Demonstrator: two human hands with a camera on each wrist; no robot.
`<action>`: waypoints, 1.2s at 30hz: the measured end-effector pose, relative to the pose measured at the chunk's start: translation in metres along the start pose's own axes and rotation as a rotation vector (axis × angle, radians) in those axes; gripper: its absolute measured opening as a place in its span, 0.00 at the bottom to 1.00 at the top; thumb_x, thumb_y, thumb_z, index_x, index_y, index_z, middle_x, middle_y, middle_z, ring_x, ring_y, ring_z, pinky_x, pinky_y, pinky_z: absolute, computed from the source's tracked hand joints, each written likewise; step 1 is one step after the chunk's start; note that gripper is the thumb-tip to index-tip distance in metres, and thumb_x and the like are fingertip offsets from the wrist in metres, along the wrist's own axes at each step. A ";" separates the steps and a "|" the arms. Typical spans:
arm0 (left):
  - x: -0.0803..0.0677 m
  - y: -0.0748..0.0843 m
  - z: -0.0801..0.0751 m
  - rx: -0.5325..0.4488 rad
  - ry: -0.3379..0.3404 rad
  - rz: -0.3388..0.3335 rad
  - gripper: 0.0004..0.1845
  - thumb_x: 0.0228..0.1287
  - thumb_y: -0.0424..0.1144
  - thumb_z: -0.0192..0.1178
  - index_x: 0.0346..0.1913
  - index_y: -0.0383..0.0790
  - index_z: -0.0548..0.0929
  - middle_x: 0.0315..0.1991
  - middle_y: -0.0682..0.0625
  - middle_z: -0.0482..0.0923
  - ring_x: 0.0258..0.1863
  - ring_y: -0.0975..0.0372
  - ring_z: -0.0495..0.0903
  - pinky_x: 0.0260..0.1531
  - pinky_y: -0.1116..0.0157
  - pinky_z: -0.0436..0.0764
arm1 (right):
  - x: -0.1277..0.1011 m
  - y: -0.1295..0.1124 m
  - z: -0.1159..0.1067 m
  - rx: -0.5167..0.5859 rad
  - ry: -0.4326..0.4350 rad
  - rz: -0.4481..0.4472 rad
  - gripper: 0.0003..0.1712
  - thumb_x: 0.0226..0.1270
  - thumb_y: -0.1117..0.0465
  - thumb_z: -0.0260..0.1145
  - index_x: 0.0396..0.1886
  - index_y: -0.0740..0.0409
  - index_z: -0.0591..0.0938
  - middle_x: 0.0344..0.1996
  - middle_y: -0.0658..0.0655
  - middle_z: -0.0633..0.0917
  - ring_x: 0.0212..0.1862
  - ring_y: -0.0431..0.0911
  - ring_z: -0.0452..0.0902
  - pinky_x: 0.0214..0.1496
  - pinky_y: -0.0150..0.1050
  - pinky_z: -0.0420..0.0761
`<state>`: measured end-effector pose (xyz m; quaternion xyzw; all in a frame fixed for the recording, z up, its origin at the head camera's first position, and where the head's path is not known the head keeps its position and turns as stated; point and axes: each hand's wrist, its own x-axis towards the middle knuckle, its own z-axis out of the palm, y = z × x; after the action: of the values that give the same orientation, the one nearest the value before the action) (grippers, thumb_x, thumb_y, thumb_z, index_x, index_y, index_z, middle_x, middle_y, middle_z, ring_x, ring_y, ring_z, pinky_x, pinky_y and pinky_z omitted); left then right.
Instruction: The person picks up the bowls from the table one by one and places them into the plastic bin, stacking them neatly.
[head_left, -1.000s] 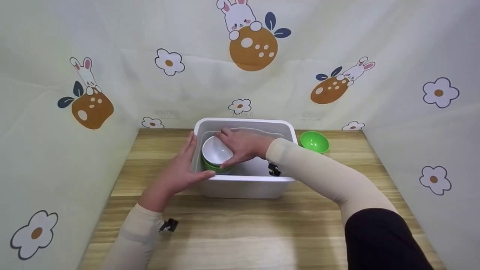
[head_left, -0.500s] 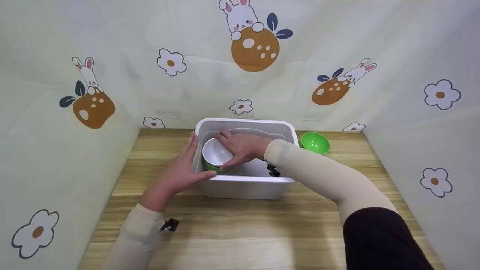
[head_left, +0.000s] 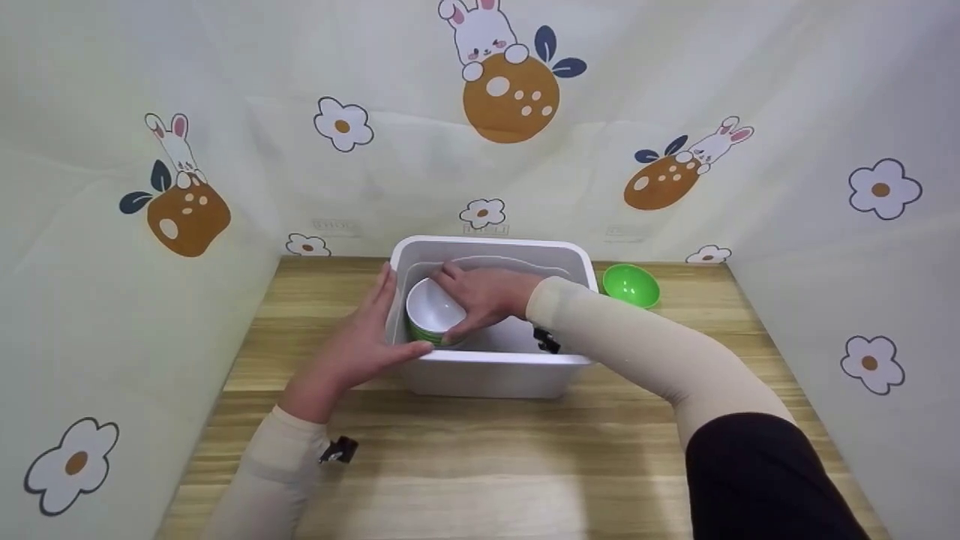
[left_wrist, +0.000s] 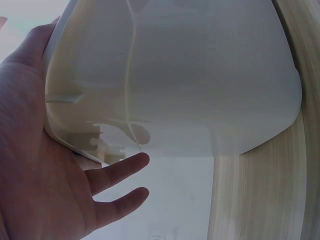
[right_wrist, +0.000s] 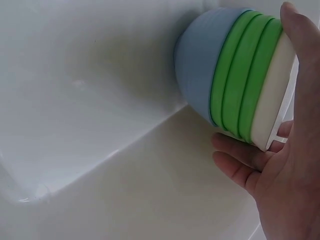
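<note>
A stack of bowls sits inside the white plastic tub (head_left: pixel 495 375), at its left end. In the right wrist view a blue bowl (right_wrist: pixel 200 65) lies at the bottom, several green bowls (right_wrist: pixel 245 75) come above it, and a white bowl (right_wrist: pixel 272 90) tops the stack. My right hand (head_left: pixel 491 292) grips the stack near the top, thumb on one side and fingers on the other. My left hand (head_left: pixel 356 341) rests against the tub's front left corner, thumb along the front rim and fingers straight along the left side.
Just right of the tub, a single green bowl (head_left: pixel 631 286) stands upright on the wooden table (head_left: pixel 480 465). Pale cloth walls (head_left: pixel 405 165) printed with rabbits and flowers close off the back and both sides.
The bowl stack has sunk slightly lower in the tub, with my right hand still around it. My left hand has kept its place on the tub's corner.
</note>
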<state>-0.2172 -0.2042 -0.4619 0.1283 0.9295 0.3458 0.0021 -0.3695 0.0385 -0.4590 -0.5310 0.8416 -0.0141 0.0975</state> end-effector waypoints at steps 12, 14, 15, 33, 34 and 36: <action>0.001 0.000 0.002 0.003 -0.006 -0.001 0.73 0.61 0.71 0.75 0.92 0.45 0.39 0.92 0.48 0.31 0.83 0.33 0.60 0.73 0.33 0.71 | -0.001 -0.001 -0.005 0.004 0.001 -0.008 0.70 0.60 0.23 0.77 0.85 0.63 0.61 0.67 0.65 0.71 0.55 0.55 0.82 0.64 0.48 0.83; 0.001 0.000 0.002 -0.013 0.001 0.011 0.73 0.61 0.71 0.76 0.92 0.44 0.39 0.92 0.46 0.32 0.83 0.34 0.59 0.74 0.34 0.70 | -0.002 -0.001 -0.008 -0.004 0.011 -0.008 0.69 0.59 0.22 0.77 0.84 0.62 0.62 0.65 0.63 0.72 0.54 0.55 0.82 0.63 0.48 0.84; 0.001 -0.001 0.002 -0.021 0.004 0.015 0.73 0.61 0.70 0.76 0.92 0.44 0.39 0.92 0.46 0.32 0.84 0.35 0.58 0.75 0.34 0.70 | -0.003 -0.001 -0.009 -0.009 0.015 -0.008 0.68 0.60 0.22 0.77 0.84 0.62 0.63 0.64 0.63 0.72 0.54 0.55 0.82 0.62 0.48 0.84; 0.000 -0.004 0.002 -0.013 -0.005 -0.014 0.75 0.58 0.73 0.76 0.93 0.48 0.38 0.93 0.49 0.32 0.84 0.34 0.58 0.74 0.30 0.67 | -0.074 -0.013 -0.061 0.129 0.127 -0.015 0.40 0.79 0.36 0.70 0.77 0.56 0.77 0.65 0.58 0.77 0.57 0.53 0.83 0.62 0.49 0.84; 0.000 -0.004 0.002 -0.015 -0.004 -0.015 0.75 0.59 0.73 0.76 0.93 0.48 0.38 0.93 0.49 0.31 0.84 0.34 0.57 0.75 0.30 0.67 | -0.081 -0.013 -0.064 0.139 0.150 -0.006 0.38 0.79 0.37 0.70 0.76 0.55 0.78 0.64 0.57 0.78 0.56 0.52 0.83 0.60 0.48 0.85; 0.001 -0.003 0.002 -0.017 -0.003 -0.015 0.74 0.59 0.71 0.77 0.93 0.49 0.38 0.93 0.50 0.32 0.84 0.33 0.57 0.75 0.30 0.66 | -0.097 -0.012 -0.067 0.167 0.206 0.009 0.33 0.80 0.39 0.71 0.73 0.54 0.80 0.62 0.54 0.80 0.56 0.50 0.85 0.58 0.47 0.87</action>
<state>-0.2184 -0.2053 -0.4653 0.1216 0.9274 0.3537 0.0071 -0.3303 0.1149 -0.3769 -0.5132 0.8453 -0.1382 0.0546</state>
